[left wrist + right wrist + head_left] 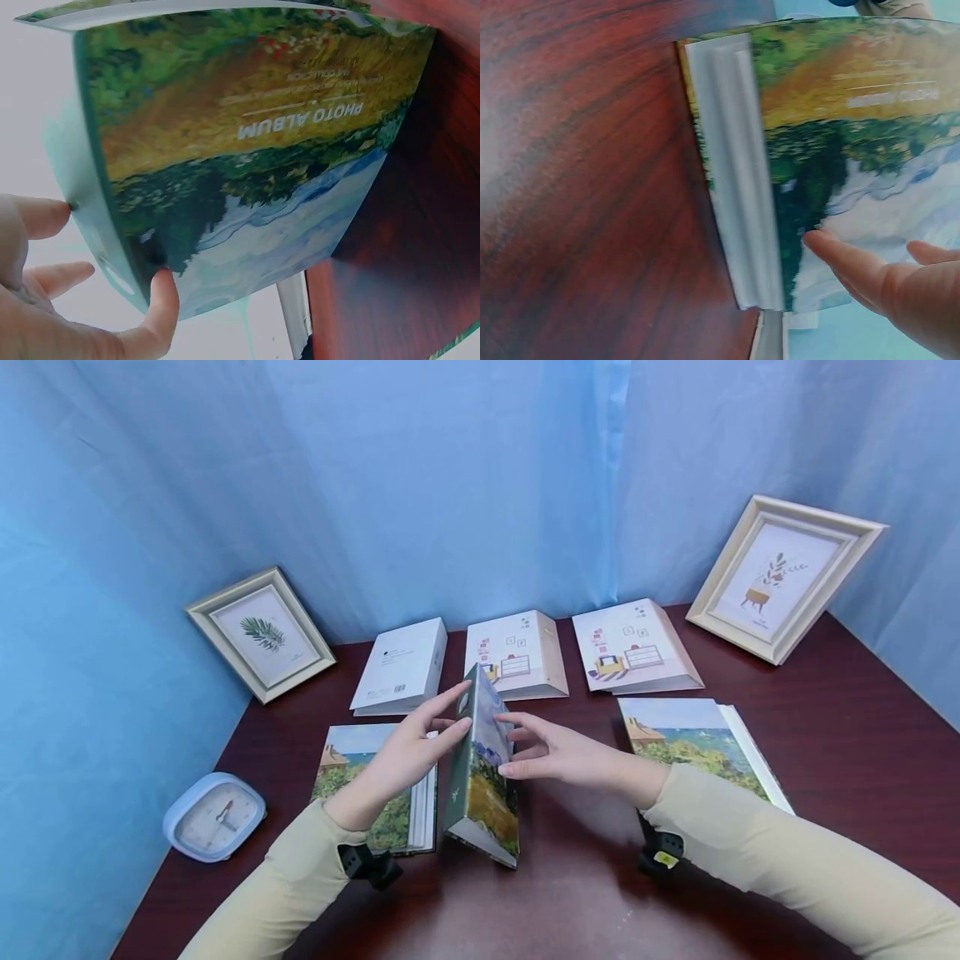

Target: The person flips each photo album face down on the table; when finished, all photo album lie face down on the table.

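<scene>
Smooth coated card, polished wood, draped cloth.
At the centre of the frame, the photo album (491,777) looked smooth and lightly glossy, like coated card. Below it, the tabletop (570,893) looked like dark wood, grained and shiny. The curtain (450,485) along the top was cloth with a satiny sheen, and the sleeve (787,847) at lower right was matt cloth. The clock (216,816) at lower left looked like smooth plastic.
</scene>
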`<action>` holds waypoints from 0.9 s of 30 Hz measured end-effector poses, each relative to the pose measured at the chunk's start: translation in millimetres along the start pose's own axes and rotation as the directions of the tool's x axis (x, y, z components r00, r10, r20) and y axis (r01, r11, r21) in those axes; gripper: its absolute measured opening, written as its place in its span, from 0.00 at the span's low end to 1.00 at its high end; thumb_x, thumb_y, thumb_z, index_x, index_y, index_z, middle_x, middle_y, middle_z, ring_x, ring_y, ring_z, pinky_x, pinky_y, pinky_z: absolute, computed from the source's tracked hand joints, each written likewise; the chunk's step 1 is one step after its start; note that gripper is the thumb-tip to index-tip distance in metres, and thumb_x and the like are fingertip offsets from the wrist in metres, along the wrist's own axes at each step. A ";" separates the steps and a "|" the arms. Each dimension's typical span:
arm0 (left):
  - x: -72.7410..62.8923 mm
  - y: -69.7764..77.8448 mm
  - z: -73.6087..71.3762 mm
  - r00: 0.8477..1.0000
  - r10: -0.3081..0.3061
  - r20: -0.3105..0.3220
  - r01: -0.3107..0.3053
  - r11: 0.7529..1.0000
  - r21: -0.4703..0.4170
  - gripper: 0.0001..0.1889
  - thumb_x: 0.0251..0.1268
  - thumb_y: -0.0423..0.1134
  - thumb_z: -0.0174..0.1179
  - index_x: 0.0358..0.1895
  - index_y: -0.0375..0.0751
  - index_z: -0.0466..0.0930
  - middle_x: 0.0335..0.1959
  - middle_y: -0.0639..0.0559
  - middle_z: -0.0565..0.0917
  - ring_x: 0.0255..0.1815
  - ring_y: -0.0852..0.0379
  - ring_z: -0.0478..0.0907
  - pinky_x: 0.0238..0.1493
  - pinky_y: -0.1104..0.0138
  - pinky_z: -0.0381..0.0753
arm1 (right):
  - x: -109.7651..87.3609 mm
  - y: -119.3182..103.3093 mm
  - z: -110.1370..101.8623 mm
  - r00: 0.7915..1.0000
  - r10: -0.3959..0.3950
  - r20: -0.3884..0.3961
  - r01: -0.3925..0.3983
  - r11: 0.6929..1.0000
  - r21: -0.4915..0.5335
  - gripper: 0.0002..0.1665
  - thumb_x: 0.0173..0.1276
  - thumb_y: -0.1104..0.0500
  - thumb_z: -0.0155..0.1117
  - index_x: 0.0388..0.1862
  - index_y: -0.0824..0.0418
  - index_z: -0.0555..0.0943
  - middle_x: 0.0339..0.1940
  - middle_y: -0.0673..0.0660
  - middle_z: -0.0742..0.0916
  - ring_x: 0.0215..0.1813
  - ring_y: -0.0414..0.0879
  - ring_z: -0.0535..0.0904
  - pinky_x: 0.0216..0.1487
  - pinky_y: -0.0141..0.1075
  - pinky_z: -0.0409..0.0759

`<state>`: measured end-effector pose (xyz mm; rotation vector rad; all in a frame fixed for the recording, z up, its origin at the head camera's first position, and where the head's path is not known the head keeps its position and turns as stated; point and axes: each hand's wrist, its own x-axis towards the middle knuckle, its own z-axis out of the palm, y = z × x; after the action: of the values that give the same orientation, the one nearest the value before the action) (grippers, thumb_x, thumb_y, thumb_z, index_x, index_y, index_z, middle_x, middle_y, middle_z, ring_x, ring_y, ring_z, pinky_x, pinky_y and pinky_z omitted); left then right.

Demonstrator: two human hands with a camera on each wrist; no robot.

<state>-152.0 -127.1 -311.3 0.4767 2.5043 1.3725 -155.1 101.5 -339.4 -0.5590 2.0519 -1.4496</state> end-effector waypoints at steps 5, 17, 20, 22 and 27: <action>4.6 -1.8 5.5 0.998 -0.007 0.062 0.013 0.994 -0.104 0.28 0.74 0.45 0.48 0.74 0.56 0.54 0.66 0.39 0.66 0.54 0.45 0.76 0.42 0.57 0.81 | -5.5 -7.2 -0.5 0.999 -0.033 -0.008 0.033 0.999 0.032 0.51 0.64 0.46 0.64 0.77 0.52 0.46 0.73 0.69 0.60 0.66 0.62 0.69 0.60 0.51 0.74; 11.2 -0.3 20.2 0.995 -0.059 0.081 0.074 0.979 -0.189 0.29 0.72 0.46 0.52 0.73 0.64 0.56 0.60 0.40 0.72 0.36 0.57 0.81 0.34 0.60 0.84 | -11.6 -9.1 12.2 0.995 -0.012 -0.099 0.017 0.999 0.051 0.56 0.63 0.50 0.66 0.78 0.48 0.39 0.71 0.72 0.59 0.64 0.65 0.70 0.53 0.50 0.79; 11.7 -1.1 22.8 0.995 -0.059 0.077 0.074 0.977 -0.199 0.29 0.71 0.45 0.53 0.73 0.64 0.57 0.59 0.40 0.73 0.34 0.58 0.82 0.34 0.61 0.84 | -11.8 -8.2 13.4 0.994 0.003 -0.110 0.003 0.999 0.050 0.57 0.63 0.50 0.66 0.77 0.47 0.38 0.71 0.72 0.59 0.64 0.66 0.70 0.51 0.51 0.80; 12.0 -2.4 24.0 0.995 -0.060 0.075 0.074 0.976 -0.203 0.29 0.71 0.45 0.53 0.72 0.63 0.57 0.58 0.39 0.73 0.32 0.58 0.82 0.33 0.62 0.84 | -11.4 -7.4 14.3 0.993 0.010 -0.115 -0.004 0.999 0.051 0.57 0.62 0.50 0.67 0.77 0.47 0.38 0.71 0.73 0.59 0.64 0.65 0.71 0.49 0.51 0.80; 12.8 -6.1 25.9 0.997 -0.049 0.067 0.061 0.980 -0.191 0.29 0.70 0.44 0.54 0.72 0.60 0.58 0.56 0.39 0.74 0.29 0.60 0.81 0.31 0.63 0.84 | -9.6 -4.8 16.8 0.992 0.040 -0.120 -0.031 0.997 0.071 0.58 0.62 0.51 0.67 0.77 0.45 0.37 0.72 0.72 0.58 0.64 0.65 0.70 0.48 0.52 0.81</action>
<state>-155.3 -105.2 -330.8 0.4001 2.2886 1.5349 -136.8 94.0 -337.3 -0.4134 2.0842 -1.5612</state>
